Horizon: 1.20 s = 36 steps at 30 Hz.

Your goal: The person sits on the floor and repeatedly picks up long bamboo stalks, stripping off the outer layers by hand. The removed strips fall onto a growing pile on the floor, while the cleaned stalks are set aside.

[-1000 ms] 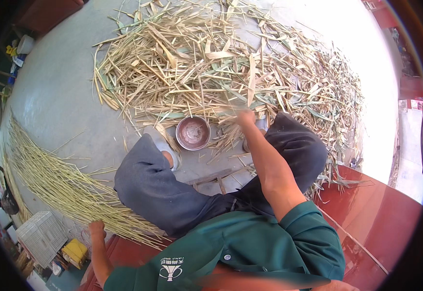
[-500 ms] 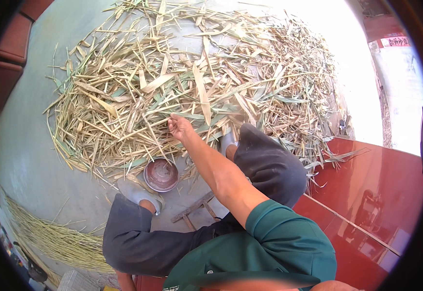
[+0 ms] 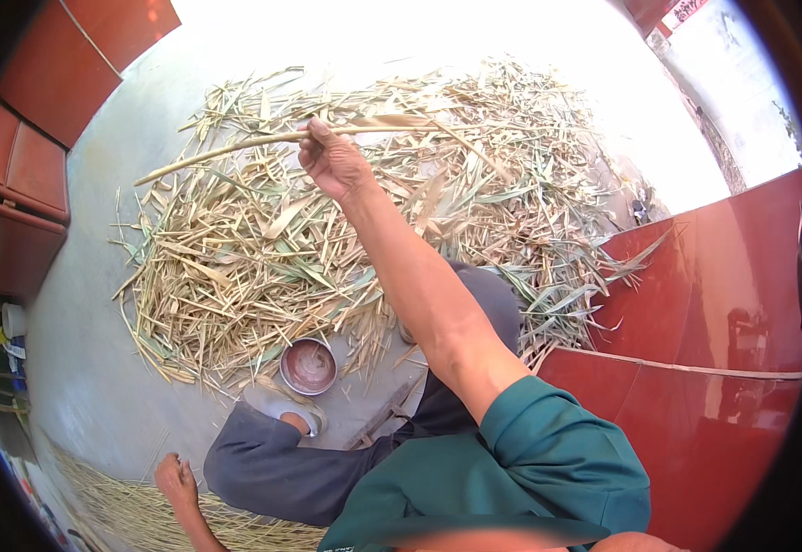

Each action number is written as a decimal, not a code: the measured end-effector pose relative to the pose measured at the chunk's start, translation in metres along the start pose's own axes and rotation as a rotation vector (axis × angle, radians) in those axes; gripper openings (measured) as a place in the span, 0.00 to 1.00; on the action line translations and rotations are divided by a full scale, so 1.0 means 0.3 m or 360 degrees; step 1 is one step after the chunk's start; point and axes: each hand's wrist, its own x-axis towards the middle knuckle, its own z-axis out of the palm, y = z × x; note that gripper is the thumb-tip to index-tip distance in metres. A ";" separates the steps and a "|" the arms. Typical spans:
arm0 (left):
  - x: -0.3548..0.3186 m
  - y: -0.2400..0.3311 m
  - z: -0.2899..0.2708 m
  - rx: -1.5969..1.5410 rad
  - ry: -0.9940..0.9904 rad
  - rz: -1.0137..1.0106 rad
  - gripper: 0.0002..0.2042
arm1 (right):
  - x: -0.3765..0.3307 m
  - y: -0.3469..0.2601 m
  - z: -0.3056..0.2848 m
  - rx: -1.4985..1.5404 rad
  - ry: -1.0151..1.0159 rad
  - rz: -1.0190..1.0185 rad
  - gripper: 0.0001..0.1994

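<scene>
Right hand (image 3: 332, 164) fingers closed mid-length on a long dry bamboo strip (image 3: 235, 147), judged light, springy, splintery, at 11 o'clock; left hand (image 3: 175, 478) spread open.

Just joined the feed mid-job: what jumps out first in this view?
The right hand, arm stretched up the middle of the frame, grips a long pale stalk lifted above a broad heap of dry leaves and stalks that covers the grey floor. A small round metal bowl sits at the heap's near edge by a shoe. The left hand rests low at bottom left beside a bundle of thin strips.
</scene>
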 end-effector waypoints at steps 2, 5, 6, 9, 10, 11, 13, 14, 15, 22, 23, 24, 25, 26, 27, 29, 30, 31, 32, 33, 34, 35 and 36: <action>0.095 0.063 -0.118 0.0046 -0.0018 -0.0025 0.13 | -0.027 -0.088 0.124 -0.0232 0.0053 0.0001 0.08; 0.237 0.235 -0.315 0.0013 0.0482 0.0178 0.13 | -0.136 -0.121 0.253 -0.0425 0.0086 0.0116 0.09; 0.281 0.313 -0.383 -0.0016 0.0577 0.0137 0.12 | -0.173 -0.111 0.283 -0.0485 0.0072 0.0206 0.09; 0.390 0.591 -0.583 0.0008 0.1144 0.0592 0.10 | -0.286 -0.072 0.326 -0.0641 -0.0075 0.0329 0.09; 0.412 0.687 -0.638 -0.0009 0.1207 0.0649 0.11 | -0.318 -0.058 0.333 -0.0724 -0.0111 0.0321 0.09; 0.433 0.781 -0.685 0.0001 0.1249 0.0722 0.12 | -0.342 -0.047 0.339 -0.0802 -0.0075 0.0329 0.08; 0.475 0.960 -0.744 -0.0026 0.1281 0.0885 0.16 | -0.383 -0.039 0.334 -0.0833 -0.0100 0.0284 0.09; 0.502 1.036 -0.758 -0.0018 0.1287 0.0997 0.18 | -0.398 -0.036 0.326 -0.0861 -0.0120 0.0292 0.10; 0.528 1.100 -0.759 -0.0062 0.1276 0.1087 0.18 | -0.411 -0.032 0.316 -0.0851 -0.0137 0.0304 0.11; 0.652 1.230 -0.608 -0.0696 0.1125 0.1124 0.11 | -0.427 0.028 0.263 -0.0867 -0.0132 0.0332 0.09; 0.656 1.223 -0.588 -0.0742 0.1143 0.1098 0.10 | -0.424 0.021 0.261 -0.0836 -0.0150 0.0395 0.08; 0.654 1.211 -0.570 -0.0808 0.1148 0.1072 0.10 | -0.422 0.013 0.260 -0.0816 -0.0135 0.0399 0.08; 0.655 1.189 -0.561 -0.0874 0.1068 0.0980 0.08 | -0.411 -0.015 0.259 -0.0864 -0.0038 0.0328 0.08; 0.657 1.163 -0.556 -0.0905 0.1079 0.0940 0.08 | -0.388 -0.058 0.257 -0.0870 -0.0002 0.0264 0.08; 0.655 1.129 -0.553 -0.0954 0.1089 0.0901 0.08 | -0.362 -0.117 0.252 -0.0883 0.0093 0.0116 0.09; 0.651 1.055 -0.550 -0.1066 0.1082 0.0769 0.08 | -0.320 -0.254 0.232 -0.0818 0.0193 -0.0098 0.10; 0.660 1.023 -0.547 -0.1094 0.1060 0.0788 0.08 | -0.310 -0.304 0.221 -0.0753 0.0284 -0.0173 0.10; 0.671 0.992 -0.542 -0.1122 0.1033 0.0801 0.08 | -0.311 -0.321 0.208 -0.0865 0.0176 -0.0091 0.11; 0.683 0.968 -0.534 -0.1148 0.1012 0.0820 0.08 | -0.308 -0.325 0.201 -0.1011 0.0246 -0.0036 0.12; 0.693 0.951 -0.521 -0.1099 0.0978 0.0860 0.08 | -0.307 -0.313 0.197 -0.1126 0.0163 0.0060 0.12; 0.703 0.942 -0.503 -0.1112 0.0924 0.0888 0.08 | -0.314 -0.291 0.196 -0.1096 0.0053 0.0030 0.11; 0.710 0.938 -0.483 -0.1147 0.0873 0.0906 0.09 | -0.319 -0.263 0.202 -0.1093 0.0015 0.0020 0.11; 0.713 0.929 -0.466 -0.1192 0.0847 0.0923 0.09 | -0.323 -0.239 0.211 -0.1061 -0.0107 0.0008 0.11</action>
